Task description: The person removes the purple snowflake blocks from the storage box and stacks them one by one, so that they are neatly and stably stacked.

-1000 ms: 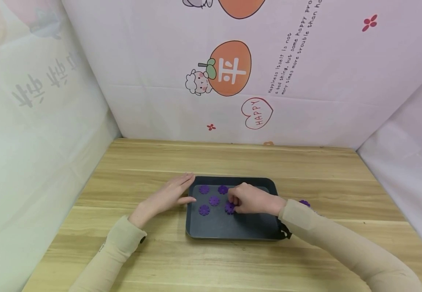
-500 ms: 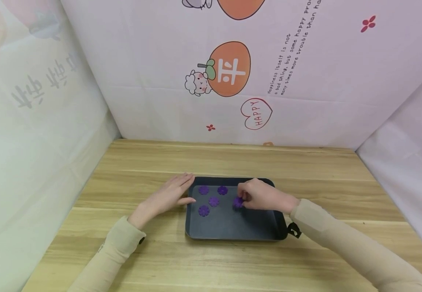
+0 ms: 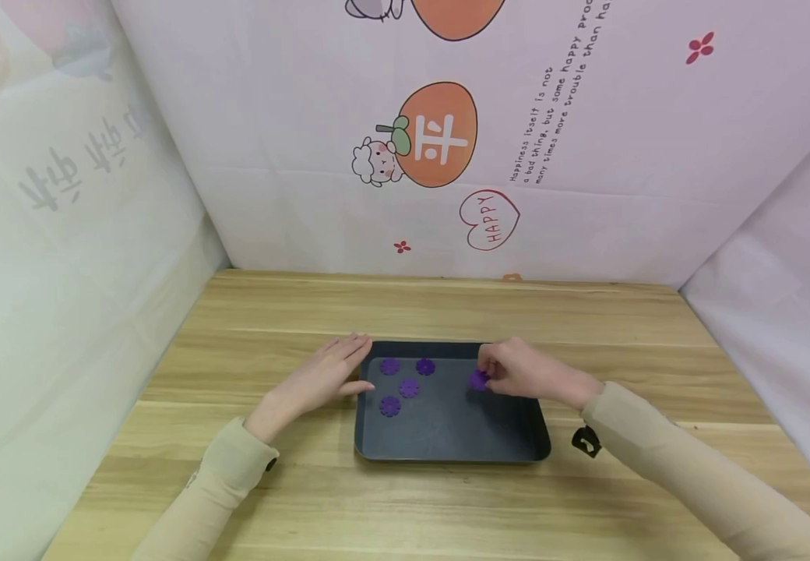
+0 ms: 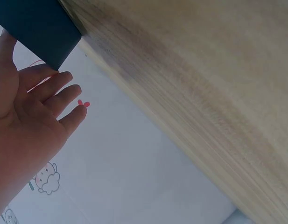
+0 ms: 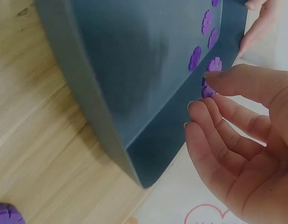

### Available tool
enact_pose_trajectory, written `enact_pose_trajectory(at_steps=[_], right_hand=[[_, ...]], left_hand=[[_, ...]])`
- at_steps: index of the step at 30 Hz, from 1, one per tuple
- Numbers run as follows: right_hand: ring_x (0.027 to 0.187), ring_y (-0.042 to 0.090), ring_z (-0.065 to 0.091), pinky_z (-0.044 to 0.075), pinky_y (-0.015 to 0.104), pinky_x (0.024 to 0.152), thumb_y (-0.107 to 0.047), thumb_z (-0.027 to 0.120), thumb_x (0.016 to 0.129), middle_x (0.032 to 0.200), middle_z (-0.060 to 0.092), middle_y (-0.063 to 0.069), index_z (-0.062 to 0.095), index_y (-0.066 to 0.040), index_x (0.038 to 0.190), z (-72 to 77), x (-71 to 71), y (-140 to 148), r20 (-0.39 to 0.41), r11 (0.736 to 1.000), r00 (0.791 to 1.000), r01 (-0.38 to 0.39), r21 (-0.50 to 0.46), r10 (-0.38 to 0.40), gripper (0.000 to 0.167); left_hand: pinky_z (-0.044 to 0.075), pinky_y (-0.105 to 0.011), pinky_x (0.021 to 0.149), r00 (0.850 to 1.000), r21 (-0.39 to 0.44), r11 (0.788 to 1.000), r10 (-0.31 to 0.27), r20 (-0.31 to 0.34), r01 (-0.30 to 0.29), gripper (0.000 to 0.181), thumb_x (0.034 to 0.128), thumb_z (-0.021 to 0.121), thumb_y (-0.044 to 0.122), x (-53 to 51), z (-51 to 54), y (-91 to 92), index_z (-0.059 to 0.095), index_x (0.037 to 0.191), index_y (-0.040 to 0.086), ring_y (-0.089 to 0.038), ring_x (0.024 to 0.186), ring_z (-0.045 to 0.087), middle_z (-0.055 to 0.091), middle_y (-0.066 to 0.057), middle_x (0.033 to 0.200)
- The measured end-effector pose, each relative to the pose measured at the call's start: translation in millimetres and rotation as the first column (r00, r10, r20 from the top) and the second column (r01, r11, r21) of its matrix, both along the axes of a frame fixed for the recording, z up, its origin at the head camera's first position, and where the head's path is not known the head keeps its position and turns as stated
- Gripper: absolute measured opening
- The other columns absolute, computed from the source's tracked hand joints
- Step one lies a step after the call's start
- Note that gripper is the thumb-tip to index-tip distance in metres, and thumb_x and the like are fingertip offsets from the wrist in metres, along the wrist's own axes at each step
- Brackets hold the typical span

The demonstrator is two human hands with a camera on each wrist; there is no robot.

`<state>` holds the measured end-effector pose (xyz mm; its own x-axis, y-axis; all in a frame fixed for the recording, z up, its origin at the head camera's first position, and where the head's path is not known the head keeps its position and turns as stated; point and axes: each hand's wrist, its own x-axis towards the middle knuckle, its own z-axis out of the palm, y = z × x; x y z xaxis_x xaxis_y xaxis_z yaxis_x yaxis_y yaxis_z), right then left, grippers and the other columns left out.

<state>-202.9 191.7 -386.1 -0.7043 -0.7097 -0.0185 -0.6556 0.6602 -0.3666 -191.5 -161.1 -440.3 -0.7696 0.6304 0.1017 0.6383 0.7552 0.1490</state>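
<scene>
**Purple flower-shaped plastic-looking disc (image 3: pixel 478 380) pinched over a dark blue-grey rectangular tray (image 3: pixel 447 436)**

The work looked part done. Four more purple notched discs (image 3: pixel 409 388) lay flat on the tray's floor, gathered toward the left end: two along the far side, one just nearer, and one nearest the person. The middle and right of the floor held no other disc in sight. A single outlying purple disc (image 5: pixel 8 214) rested outside the tray on the pale wood-grain worktop (image 3: pixel 293 506), seen in the right wrist view. Whether discs were bound into or out of the tray could not be judged from this moment; either way, the pinched one had not been set down, and the four inside and the one outside lay free of the hands.

The right hand (image 3: pixel 531 370) gripped its disc between thumb and forefinger, the thumb covering part of it, above the right half of the tray and seemingly clear of the floor.

The left hand (image 3: pixel 324 372) had its fingers extended and its thumb held apart, at the far left corner of the tray. It pinched no disc and appeared to steady the rim, though how firmly it pressed could not be told.
</scene>
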Motion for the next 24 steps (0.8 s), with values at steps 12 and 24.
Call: enact_pose_trajectory(at_steps=[12,24], right_hand=[[0.072,0.007,0.063,0.055,0.018,0.061,0.001,0.076,0.079,0.083,0.071,0.005,0.067,-0.004,0.089,1.6,1.7,28,-0.003,0.996,0.996,0.087,-0.025,-0.087,0.014],[0.07,0.008,0.064,0.058,0.025,0.061,0.0,0.076,0.078,0.079,0.069,0.002,0.065,-0.007,0.085,-3.9,5.6,54,-0.026,0.99,0.991,0.131,-0.05,-0.132,0.015]], left_hand=[[0.034,-0.054,0.121,1.0,0.017,1.0,-0.001,0.0,0.001,0.076,0.0955,0.059,0.048,1.4,0.9,1.0,0.041,0.148,-0.003,-0.037,0.145,0.04,0.042,-0.021,0.154],[0.033,-0.054,0.121,1.0,0.027,1.0,0.005,0.012,-0.006,0.076,0.0954,0.059,0.048,0.4,-0.8,0.9,0.04,0.149,-0.003,-0.037,0.145,0.039,0.041,-0.021,0.155]])
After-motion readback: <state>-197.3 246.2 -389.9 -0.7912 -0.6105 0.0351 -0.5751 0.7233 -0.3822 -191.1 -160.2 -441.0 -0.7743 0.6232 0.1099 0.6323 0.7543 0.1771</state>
